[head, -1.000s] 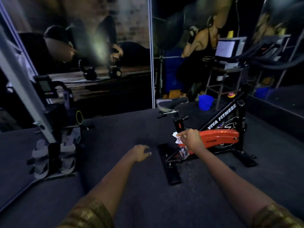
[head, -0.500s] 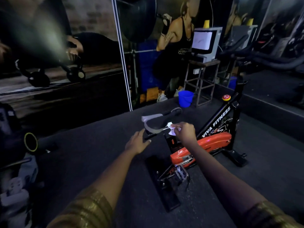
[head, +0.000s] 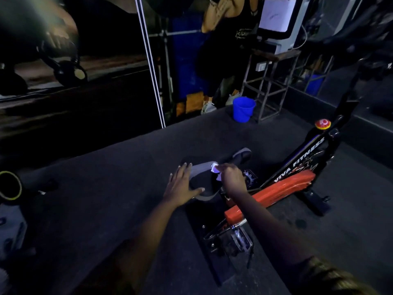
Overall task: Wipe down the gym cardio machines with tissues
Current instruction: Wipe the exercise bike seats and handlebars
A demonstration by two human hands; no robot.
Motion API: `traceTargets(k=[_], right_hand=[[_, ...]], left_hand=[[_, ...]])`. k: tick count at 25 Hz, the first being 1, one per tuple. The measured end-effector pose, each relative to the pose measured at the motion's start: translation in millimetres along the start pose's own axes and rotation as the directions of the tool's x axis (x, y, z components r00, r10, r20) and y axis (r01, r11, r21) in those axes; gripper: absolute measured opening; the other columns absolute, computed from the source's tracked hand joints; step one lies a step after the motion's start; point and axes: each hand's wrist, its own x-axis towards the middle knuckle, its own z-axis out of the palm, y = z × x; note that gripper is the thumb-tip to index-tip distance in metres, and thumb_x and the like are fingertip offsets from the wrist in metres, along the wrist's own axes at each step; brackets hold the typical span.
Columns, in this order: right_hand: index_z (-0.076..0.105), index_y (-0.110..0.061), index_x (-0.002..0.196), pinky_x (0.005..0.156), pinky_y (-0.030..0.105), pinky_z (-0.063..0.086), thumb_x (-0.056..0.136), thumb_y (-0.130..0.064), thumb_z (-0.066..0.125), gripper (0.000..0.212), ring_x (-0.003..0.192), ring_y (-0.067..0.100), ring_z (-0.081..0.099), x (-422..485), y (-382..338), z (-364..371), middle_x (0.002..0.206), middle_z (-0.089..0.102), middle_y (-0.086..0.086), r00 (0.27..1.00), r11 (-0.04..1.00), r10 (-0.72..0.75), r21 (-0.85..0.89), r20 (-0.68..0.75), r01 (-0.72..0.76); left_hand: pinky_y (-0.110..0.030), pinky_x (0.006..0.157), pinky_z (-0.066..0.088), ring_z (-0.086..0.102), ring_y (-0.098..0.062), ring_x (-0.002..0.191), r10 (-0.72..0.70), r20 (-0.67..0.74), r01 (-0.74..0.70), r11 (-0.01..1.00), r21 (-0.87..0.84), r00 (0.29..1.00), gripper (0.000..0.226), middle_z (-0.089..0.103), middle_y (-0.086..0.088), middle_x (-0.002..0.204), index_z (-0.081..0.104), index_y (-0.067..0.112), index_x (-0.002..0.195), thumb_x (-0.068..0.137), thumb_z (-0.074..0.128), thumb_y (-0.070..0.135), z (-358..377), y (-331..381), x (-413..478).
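Spin bike (head: 276, 192): long axis runs near-left to far-right, saddle (head: 201, 179) nose pointing far-right. Left hand (head: 180, 186) lies flat on saddle, fingers straight; right hand (head: 230, 179) pinches tissue (head: 214, 167) against it.

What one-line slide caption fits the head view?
Left hand rests flat on the bike saddle while the right hand holds a tissue against it.

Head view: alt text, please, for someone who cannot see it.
A person's right hand holds a white tissue to the saddle of an orange-and-black exercise bike, while the left hand lies flat on the saddle's side. A blue bucket stands behind.
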Motion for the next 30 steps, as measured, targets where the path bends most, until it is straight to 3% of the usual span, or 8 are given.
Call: traceTargets(k=[3,6,8,14,19,22,26,30], right_hand=[[0.068,-0.008,0.103,0.081,0.031,0.047,0.084,-0.007,0.057,0.023,0.101,0.030,0.058,-6.2,-1.9,18.0,0.105,0.065,0.011,0.999,1.000,0.008,0.022,-0.049,-0.007],[0.071,-0.016,0.084,0.062,0.020,0.049,0.064,-0.014,0.070,0.020,0.076,0.022,0.061,-33.0,-21.1,36.5,0.086,0.068,0.001,0.972,0.975,-0.222,-0.034,-0.071,0.220],[0.073,-0.018,0.085,0.061,0.018,0.047,0.064,-0.018,0.071,0.021,0.074,0.018,0.061,-37.8,-17.8,41.1,0.086,0.069,-0.003,0.962,0.962,-0.272,-0.042,-0.018,0.271],[0.073,-0.007,0.099,0.077,0.025,0.048,0.084,-0.007,0.057,0.022,0.090,0.025,0.064,7.5,21.0,10.8,0.099,0.069,0.010,0.954,0.983,0.156,0.131,-0.257,-0.126],[0.074,-0.007,0.095,0.064,0.025,0.049,0.079,-0.011,0.060,0.022,0.075,0.023,0.066,-23.3,1.8,45.7,0.088,0.069,0.008,0.937,0.992,0.106,0.100,-0.333,-0.077],[0.073,-0.010,0.100,0.069,0.024,0.051,0.077,-0.008,0.067,0.024,0.082,0.024,0.066,-48.6,-11.9,58.8,0.095,0.069,0.007,0.953,0.995,0.048,0.095,-0.299,-0.020],[0.071,-0.005,0.102,0.070,0.016,0.043,0.083,-0.008,0.056,0.024,0.088,0.029,0.066,-23.5,5.1,28.3,0.099,0.069,0.014,0.874,0.934,0.291,0.316,-0.389,-0.170],[0.069,-0.006,0.107,0.079,0.031,0.050,0.082,-0.003,0.061,0.026,0.091,0.027,0.064,21.0,44.3,6.3,0.104,0.066,0.011,0.853,0.951,0.293,0.224,-0.432,-0.213]], left_hand=[[-0.036,0.117,-0.006,-0.006,-0.017,0.148,0.081,0.037,-0.084,0.993,0.086,0.996,0.094,-0.003,0.000,0.161,0.003,0.017,0.154,0.086,0.060,0.052,3.1,-4.1,14.2],[-0.034,0.116,-0.007,-0.006,-0.016,0.148,0.147,0.056,-0.152,0.982,0.108,0.988,0.084,-0.001,0.001,0.161,0.012,0.018,0.152,0.088,0.059,0.045,5.2,-11.9,19.1],[-0.035,0.116,-0.008,-0.005,-0.014,0.148,0.166,0.047,-0.170,0.978,0.118,0.985,0.083,-0.001,0.003,0.161,0.013,0.020,0.152,0.088,0.059,0.046,7.8,-17.1,19.3],[-0.039,0.117,-0.009,-0.004,-0.014,0.148,0.210,0.015,-0.210,0.967,0.145,0.978,0.098,0.004,0.005,0.161,0.015,0.021,0.152,0.076,0.039,0.077,14.5,-26.1,23.3],[-0.040,0.117,-0.009,-0.003,-0.015,0.148,0.221,-0.013,-0.217,0.968,0.126,0.975,0.112,0.004,0.004,0.161,0.016,0.021,0.152,0.059,0.013,0.082,18.2,-27.4,23.4],[-0.040,0.116,-0.011,-0.006,-0.016,0.148,0.219,0.005,-0.217,0.964,0.156,0.976,0.098,0.001,0.003,0.161,0.013,0.020,0.153,0.077,0.037,0.077,15.0,-25.4,22.6],[-0.039,0.115,-0.014,-0.007,-0.020,0.148,0.335,-0.018,-0.326,0.927,0.184,0.942,0.083,0.001,-0.001,0.161,0.014,0.018,0.152,0.089,0.051,0.057,11.2,-10.7,30.3],[-0.038,0.113,-0.017,-0.012,-0.020,0.147,0.369,0.082,-0.376,0.877,0.299,0.926,0.083,-0.009,0.000,0.161,0.002,0.021,0.153,0.089,0.022,0.069,23.8,-1.1,42.9]])
